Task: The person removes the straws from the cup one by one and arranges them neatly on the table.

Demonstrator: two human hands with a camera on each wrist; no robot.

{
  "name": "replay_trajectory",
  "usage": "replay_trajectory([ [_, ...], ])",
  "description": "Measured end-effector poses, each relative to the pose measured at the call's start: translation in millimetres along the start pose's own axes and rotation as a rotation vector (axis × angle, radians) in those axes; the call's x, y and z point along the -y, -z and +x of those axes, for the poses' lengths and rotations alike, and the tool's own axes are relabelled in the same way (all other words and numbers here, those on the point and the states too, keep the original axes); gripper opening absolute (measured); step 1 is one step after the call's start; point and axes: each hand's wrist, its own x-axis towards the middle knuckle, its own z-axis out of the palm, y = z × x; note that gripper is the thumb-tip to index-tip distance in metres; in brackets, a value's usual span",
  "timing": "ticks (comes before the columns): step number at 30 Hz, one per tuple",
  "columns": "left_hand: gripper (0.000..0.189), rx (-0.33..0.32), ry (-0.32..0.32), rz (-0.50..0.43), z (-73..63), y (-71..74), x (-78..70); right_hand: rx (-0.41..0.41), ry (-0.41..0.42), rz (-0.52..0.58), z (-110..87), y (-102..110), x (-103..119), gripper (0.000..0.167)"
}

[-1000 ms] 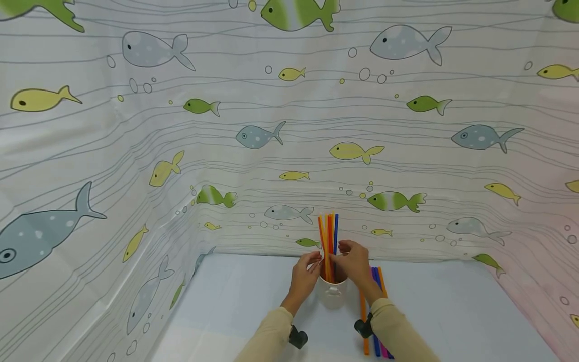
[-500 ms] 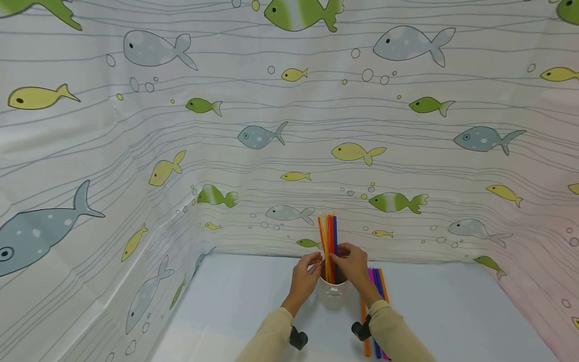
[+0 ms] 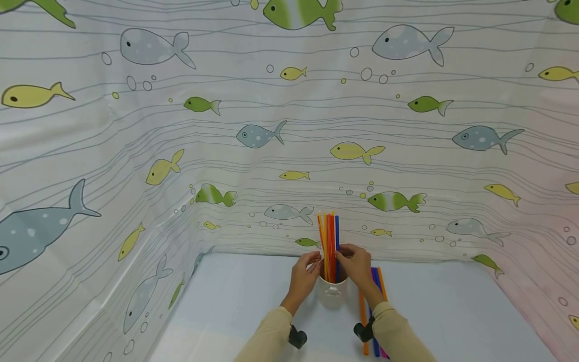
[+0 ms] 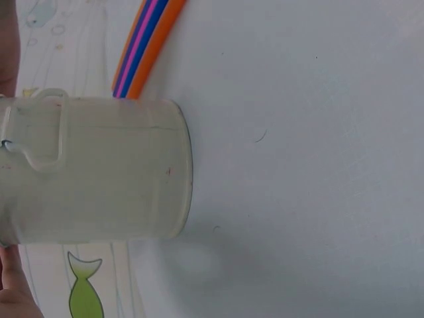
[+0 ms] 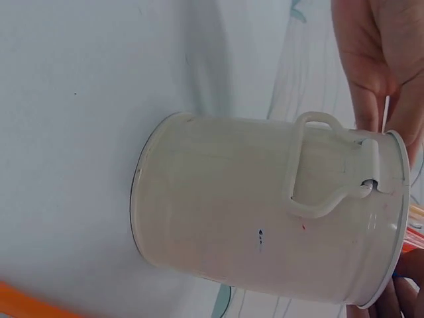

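Observation:
A white metal can (image 3: 332, 297) with small looped handles stands upright on the table, holding a bunch of yellow, orange and red straws (image 3: 329, 236). My left hand (image 3: 302, 281) has its curved fingers at the left side of the rim, steadying the can. With thumb and fingers at the right of the opening, my right hand (image 3: 357, 264) pinches a blue straw (image 3: 337, 234) standing beside the others. In the right wrist view, a bit of blue shows between the right fingers (image 5: 411, 268). The can hides the lower ends of the straws.
To the right of the can, partly under my right forearm, lie several loose straws (image 4: 147, 46) in orange, blue and pink. A fish-patterned curtain (image 3: 289, 151) rises behind and beside the white table (image 3: 226, 301). Each wrist wears a small black camera.
My right hand with the blue straw dipped slightly left, then shifted back a little right, leaving the straw slightly apart from the bunch. My left hand and the can stay put.

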Motion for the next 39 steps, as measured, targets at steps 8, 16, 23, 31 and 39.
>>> replay_trajectory([
  [8,0.036,0.001,0.002,0.001,-0.7,0.2,-2.4,-0.016,-0.05,0.002,0.2,1.6,-0.5,0.025],
  [16,0.036,0.001,0.004,0.006,-0.3,-0.3,-4.6,-0.03,-0.058,0.012,0.0,2.5,2.2,0.025],
  [23,0.036,-0.002,0.011,0.007,-1.0,-0.4,-5.6,-0.037,-0.042,0.019,-1.3,3.1,2.6,0.025],
  [31,0.035,-0.004,0.018,-0.003,-2.9,-1.0,-4.2,-0.094,0.043,0.079,1.6,8.7,5.5,0.019],
  [39,0.036,-0.004,0.01,0.0,-1.7,0.1,-4.1,-0.103,0.09,0.199,8.0,29.3,25.5,0.023],
])
